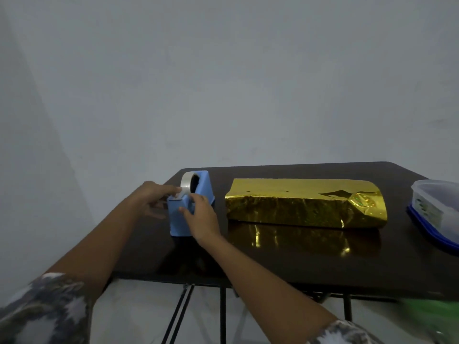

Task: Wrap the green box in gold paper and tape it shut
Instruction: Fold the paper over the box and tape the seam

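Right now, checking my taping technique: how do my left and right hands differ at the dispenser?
The left hand pinches the tape end at the cutter; the right hand grips the blue dispenser body. The left hand sits on the dispenser's left, the right hand on its right. Both are off the gold-wrapped box.

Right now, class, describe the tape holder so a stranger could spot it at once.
On the dark table, left of the gold parcel, stands the tape holder. The right hand grips it and the left hand pinches its tape. It alone is light blue.
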Demonstrator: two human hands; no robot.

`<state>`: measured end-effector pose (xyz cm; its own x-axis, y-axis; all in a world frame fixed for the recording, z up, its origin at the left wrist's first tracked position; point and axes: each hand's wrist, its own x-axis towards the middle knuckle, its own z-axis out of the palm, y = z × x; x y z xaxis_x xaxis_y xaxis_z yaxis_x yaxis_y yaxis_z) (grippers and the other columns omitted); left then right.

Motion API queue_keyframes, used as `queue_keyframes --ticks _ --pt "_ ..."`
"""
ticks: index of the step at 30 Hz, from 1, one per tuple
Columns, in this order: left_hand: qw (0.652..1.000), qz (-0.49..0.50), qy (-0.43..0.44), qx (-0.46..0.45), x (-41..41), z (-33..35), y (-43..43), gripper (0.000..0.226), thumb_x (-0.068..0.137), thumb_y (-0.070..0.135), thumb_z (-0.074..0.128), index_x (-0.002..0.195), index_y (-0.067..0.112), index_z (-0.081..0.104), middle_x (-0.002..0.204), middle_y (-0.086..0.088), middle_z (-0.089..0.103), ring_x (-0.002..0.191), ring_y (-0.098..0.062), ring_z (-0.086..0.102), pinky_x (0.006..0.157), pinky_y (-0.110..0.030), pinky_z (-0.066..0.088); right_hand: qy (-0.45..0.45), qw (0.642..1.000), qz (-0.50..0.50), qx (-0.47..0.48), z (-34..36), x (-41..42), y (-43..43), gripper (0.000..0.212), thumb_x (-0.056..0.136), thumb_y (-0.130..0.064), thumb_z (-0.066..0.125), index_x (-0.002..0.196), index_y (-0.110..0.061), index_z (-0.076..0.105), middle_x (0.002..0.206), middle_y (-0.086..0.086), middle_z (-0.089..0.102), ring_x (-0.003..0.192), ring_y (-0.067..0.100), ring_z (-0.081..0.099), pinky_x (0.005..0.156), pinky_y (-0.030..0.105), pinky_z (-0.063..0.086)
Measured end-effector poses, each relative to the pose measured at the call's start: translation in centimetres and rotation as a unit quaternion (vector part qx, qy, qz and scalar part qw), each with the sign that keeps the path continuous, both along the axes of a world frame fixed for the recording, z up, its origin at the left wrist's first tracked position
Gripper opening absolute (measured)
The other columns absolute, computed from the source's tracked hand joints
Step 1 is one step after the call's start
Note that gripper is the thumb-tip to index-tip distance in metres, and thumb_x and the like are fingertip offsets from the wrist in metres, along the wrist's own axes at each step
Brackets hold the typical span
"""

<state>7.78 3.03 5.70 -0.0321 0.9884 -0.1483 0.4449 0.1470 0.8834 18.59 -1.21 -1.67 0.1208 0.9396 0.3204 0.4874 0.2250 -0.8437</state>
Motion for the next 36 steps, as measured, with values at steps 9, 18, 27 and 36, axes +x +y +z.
queue_keyframes --ticks 9,18,27,36 --pt "0.996 -0.023 0.001 -0.081 0.2 0.5 1.1 0.023 0.079 0.02 0.075 0.084 0.004 0.059 0.087 -0.01 0.059 0.074 -0.021 0.058 0.062 -0.039 0.052 0.004 1.0 -0.019 -0.012 -0.6 1.3 0.9 0.044 0.088 -0.039 0.061 0.128 -0.022 0.056 0.13 0.006 0.055 0.118 0.029 0.051 0.093 0.046 0.047" --pt "0.982 -0.018 -0.184 -0.033 -1.1 -0.1 -0.8 0.007 0.082 0.012 0.07 0.08 0.01 0.063 0.089 -0.004 0.06 0.092 -0.016 0.058 0.06 -0.042 0.059 -0.036 0.997 -0.063 0.0 -0.6 1.0 0.6 0.041 0.089 -0.04 0.059 0.127 -0.024 0.057 0.122 0.006 0.06 0.111 0.028 0.056 0.081 0.04 0.051" --pt "0.956 0.059 -0.268 0.103 -0.6 -6.1 -3.9 0.007 0.084 0.013 0.068 0.085 0.006 0.069 0.084 -0.006 0.068 0.08 -0.012 0.064 0.078 -0.034 0.055 0.032 0.999 -0.018 0.01 -1.4 1.2 0.9 0.049 0.091 -0.039 0.057 0.136 -0.021 0.049 0.135 0.005 0.052 0.119 0.025 0.051 0.093 0.038 0.047" --pt "0.936 0.168 -0.29 0.107 1.6 -7.5 -2.3 0.031 0.076 0.029 0.077 0.068 0.005 0.058 0.074 -0.01 0.059 0.076 -0.022 0.058 0.075 -0.041 0.056 0.049 0.998 0.025 0.003 -2.2 1.6 1.4 0.048 0.096 -0.031 0.051 0.142 -0.025 0.039 0.14 0.006 0.047 0.124 0.025 0.048 0.093 0.033 0.044"
